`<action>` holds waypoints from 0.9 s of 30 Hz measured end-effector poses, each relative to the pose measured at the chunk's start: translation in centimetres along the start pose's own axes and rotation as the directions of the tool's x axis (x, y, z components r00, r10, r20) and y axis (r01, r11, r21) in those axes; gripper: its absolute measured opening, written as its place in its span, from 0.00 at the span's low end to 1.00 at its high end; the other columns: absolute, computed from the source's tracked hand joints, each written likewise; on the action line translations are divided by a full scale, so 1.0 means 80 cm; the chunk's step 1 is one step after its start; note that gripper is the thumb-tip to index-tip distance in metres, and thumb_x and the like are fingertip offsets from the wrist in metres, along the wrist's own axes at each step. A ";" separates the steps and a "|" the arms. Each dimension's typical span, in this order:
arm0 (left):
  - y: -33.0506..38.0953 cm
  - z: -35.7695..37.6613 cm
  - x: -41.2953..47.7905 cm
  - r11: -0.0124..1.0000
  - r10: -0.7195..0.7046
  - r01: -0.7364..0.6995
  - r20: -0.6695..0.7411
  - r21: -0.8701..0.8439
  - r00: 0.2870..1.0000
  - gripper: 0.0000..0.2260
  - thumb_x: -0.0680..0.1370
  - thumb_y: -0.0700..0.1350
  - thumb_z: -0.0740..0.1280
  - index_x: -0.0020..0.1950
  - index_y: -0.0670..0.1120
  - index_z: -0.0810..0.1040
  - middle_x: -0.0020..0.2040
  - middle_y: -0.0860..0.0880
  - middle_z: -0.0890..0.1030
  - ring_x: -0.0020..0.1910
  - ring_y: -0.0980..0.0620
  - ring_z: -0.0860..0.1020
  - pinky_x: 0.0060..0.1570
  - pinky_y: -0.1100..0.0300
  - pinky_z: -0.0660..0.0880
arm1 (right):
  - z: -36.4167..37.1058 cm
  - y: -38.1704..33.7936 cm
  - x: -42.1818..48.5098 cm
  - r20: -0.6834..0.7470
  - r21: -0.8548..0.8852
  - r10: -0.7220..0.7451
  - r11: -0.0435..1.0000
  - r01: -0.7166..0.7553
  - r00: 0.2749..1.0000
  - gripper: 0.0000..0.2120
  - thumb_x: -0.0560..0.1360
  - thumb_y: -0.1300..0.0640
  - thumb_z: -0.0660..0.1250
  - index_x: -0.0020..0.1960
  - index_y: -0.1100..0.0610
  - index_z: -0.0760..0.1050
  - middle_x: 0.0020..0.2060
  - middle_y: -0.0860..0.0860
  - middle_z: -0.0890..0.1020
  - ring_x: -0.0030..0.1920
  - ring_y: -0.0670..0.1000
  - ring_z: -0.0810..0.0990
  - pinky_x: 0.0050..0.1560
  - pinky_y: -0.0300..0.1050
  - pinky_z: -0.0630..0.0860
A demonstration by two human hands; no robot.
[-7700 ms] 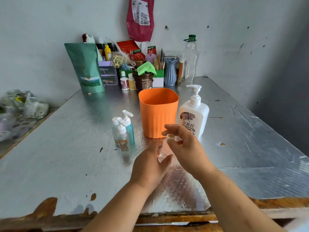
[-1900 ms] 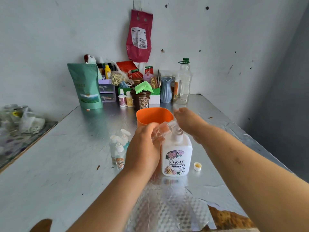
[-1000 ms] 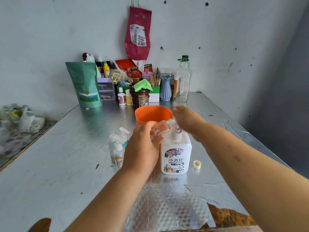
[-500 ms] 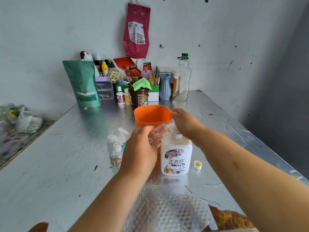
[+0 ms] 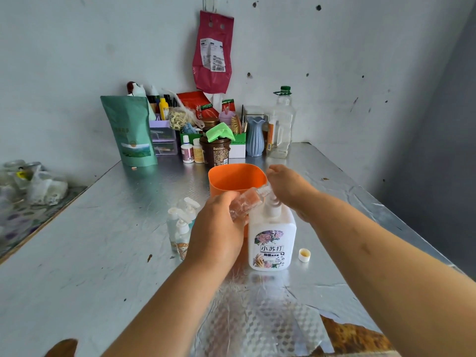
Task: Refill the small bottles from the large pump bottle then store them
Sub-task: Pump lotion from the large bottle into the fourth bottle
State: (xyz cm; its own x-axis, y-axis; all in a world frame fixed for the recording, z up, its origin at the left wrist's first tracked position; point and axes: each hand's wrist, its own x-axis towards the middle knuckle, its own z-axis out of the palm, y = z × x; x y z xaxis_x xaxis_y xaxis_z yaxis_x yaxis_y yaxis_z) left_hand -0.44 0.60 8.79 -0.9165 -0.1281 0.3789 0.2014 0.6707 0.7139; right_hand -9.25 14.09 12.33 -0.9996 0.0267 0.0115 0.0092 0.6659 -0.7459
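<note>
Clear small bottle (image 5: 247,202) is tilting in your left hand (image 5: 219,228), fingers curling round it (neck toward the pump). Your right hand (image 5: 288,186) is pressing loosely on top of the large pump bottle (image 5: 271,238).

Foil-covered worktop (image 5: 103,240): large pump bottle (image 5: 271,243) standing mid-surface, orange cup (image 5: 231,177) just behind, small bottles (image 5: 180,228) clustered left, loose cap (image 5: 304,254) to its right.
</note>
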 end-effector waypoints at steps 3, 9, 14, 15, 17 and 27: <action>-0.001 0.000 0.000 1.000 -0.005 0.005 0.002 -0.010 1.000 0.13 0.77 0.47 0.70 0.60 0.56 0.79 0.56 0.54 0.80 0.53 0.52 0.78 0.47 0.62 0.69 | 0.000 0.000 -0.001 -0.003 -0.007 -0.005 1.000 0.005 1.000 0.21 0.81 0.52 0.51 0.72 0.56 0.63 0.68 0.58 0.70 0.68 0.60 0.68 0.70 0.58 0.63; -0.004 0.003 0.000 1.000 -0.010 0.010 0.006 -0.017 1.000 0.12 0.77 0.47 0.70 0.60 0.56 0.79 0.55 0.54 0.82 0.52 0.52 0.79 0.48 0.61 0.71 | 0.002 0.001 -0.001 -0.008 -0.042 -0.011 0.999 0.010 1.000 0.20 0.81 0.55 0.50 0.72 0.57 0.63 0.67 0.58 0.71 0.68 0.59 0.68 0.70 0.57 0.63; -0.008 0.008 0.002 1.000 -0.030 0.029 0.016 0.001 0.999 0.10 0.77 0.48 0.70 0.58 0.55 0.79 0.54 0.52 0.82 0.53 0.50 0.80 0.50 0.56 0.74 | 0.007 0.004 -0.007 -0.018 -0.080 -0.009 0.997 0.008 1.000 0.18 0.81 0.61 0.48 0.69 0.60 0.65 0.66 0.59 0.71 0.66 0.59 0.69 0.71 0.55 0.62; -0.007 0.007 0.001 1.000 -0.031 0.031 0.017 0.002 0.999 0.10 0.77 0.48 0.70 0.58 0.55 0.79 0.54 0.52 0.82 0.53 0.50 0.80 0.50 0.56 0.74 | 0.006 0.003 -0.008 -0.015 -0.091 -0.012 0.996 0.011 1.000 0.19 0.82 0.59 0.48 0.70 0.60 0.64 0.67 0.59 0.70 0.68 0.59 0.67 0.71 0.55 0.62; -0.006 0.005 0.000 1.000 -0.027 0.027 0.019 0.003 0.999 0.10 0.77 0.48 0.70 0.58 0.55 0.79 0.54 0.52 0.82 0.52 0.50 0.79 0.49 0.57 0.74 | 0.004 0.002 -0.008 0.001 -0.105 -0.016 0.994 0.016 1.000 0.20 0.82 0.57 0.48 0.72 0.61 0.62 0.69 0.59 0.68 0.69 0.61 0.66 0.71 0.57 0.62; 0.000 -0.001 0.001 0.999 -0.006 0.006 0.014 0.043 1.000 0.12 0.77 0.48 0.70 0.61 0.57 0.78 0.56 0.53 0.81 0.54 0.50 0.79 0.49 0.58 0.73 | -0.002 -0.003 -0.003 -0.009 0.016 0.008 1.000 -0.007 1.000 0.21 0.80 0.53 0.51 0.71 0.57 0.64 0.68 0.58 0.70 0.68 0.60 0.68 0.70 0.59 0.63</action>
State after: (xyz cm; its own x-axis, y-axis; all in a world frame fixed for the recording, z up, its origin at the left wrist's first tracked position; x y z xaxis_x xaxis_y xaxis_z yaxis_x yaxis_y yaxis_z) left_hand -0.48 0.54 8.90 -0.9226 -0.1218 0.3661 0.1814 0.7005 0.6902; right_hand -9.03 14.01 12.61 -0.9992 0.0385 0.0118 0.0163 0.6540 -0.7563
